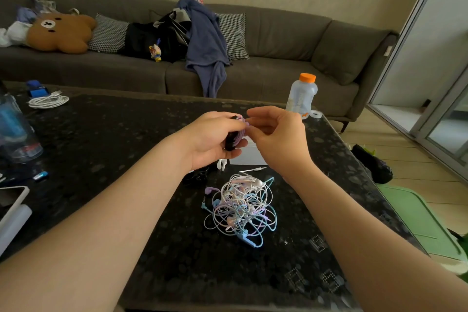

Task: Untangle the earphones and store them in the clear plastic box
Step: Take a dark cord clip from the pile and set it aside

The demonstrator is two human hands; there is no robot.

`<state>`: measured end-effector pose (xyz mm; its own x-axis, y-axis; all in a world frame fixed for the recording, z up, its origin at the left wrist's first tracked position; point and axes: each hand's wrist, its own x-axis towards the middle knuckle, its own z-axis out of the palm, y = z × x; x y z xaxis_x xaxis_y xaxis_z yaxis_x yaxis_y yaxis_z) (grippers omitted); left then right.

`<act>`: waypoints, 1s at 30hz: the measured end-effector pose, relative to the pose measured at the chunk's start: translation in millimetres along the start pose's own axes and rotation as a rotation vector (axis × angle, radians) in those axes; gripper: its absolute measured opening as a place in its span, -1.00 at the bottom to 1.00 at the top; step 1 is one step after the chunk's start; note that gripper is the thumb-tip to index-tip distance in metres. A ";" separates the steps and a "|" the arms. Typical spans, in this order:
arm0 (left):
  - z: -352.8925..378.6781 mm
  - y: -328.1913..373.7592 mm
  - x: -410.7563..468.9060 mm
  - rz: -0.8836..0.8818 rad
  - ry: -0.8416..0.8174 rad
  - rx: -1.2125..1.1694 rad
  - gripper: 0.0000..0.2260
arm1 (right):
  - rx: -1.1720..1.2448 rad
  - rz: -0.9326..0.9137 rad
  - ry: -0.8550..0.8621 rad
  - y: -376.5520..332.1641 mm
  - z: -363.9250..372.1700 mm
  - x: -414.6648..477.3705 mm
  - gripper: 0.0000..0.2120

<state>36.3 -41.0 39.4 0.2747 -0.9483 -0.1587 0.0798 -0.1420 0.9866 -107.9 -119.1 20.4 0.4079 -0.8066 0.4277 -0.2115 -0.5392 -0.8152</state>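
Observation:
A tangled heap of white, pink, blue and purple earphones lies on the dark table in front of me. Above and behind it, my left hand grips a small black holder with a purple earphone cord wound around it. My right hand pinches the end of that purple cord right beside the left fingers. The clear plastic box sits flat on the table under my hands, mostly hidden by them. A white jack plug lies just in front of the box.
A plastic bottle with an orange cap stands at the table's far right edge. A coiled white cable lies far left, a blue-tinted bottle at the left edge. A grey sofa with cushions and clothes runs behind.

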 end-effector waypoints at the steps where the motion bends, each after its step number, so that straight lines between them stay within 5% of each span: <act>1: 0.9 -1.8 0.9 0.005 -0.001 0.025 -0.81 | 0.001 -0.009 -0.006 0.0 -0.8 0.5 -0.75; 7: 2.2 -11.7 12.5 0.014 0.088 0.093 -0.86 | -0.064 -0.041 -0.068 11.5 -4.8 12.7 -0.77; 11: 1.9 -20.0 26.3 0.006 0.267 0.189 -0.91 | -0.398 -0.025 -0.016 32.4 -5.4 20.7 -0.74; 16: 1.2 -35.8 42.4 0.038 0.415 0.317 -0.90 | -0.742 -0.111 -0.277 48.1 -1.4 21.8 -0.53; 22: 5.6 -43.5 59.4 0.067 0.456 0.345 -0.88 | -0.973 -0.135 -0.396 55.9 13.6 33.3 -0.27; 30: 7.9 -46.5 66.2 -0.043 0.397 0.255 -0.81 | -1.142 -0.210 -0.410 53.4 30.8 35.6 -0.27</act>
<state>43.2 -99.4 -16.7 0.6258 -0.7650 -0.1521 -0.1253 -0.2910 0.9485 -77.2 -169.2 -19.9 0.7330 -0.6541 0.1868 -0.6793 -0.7180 0.1518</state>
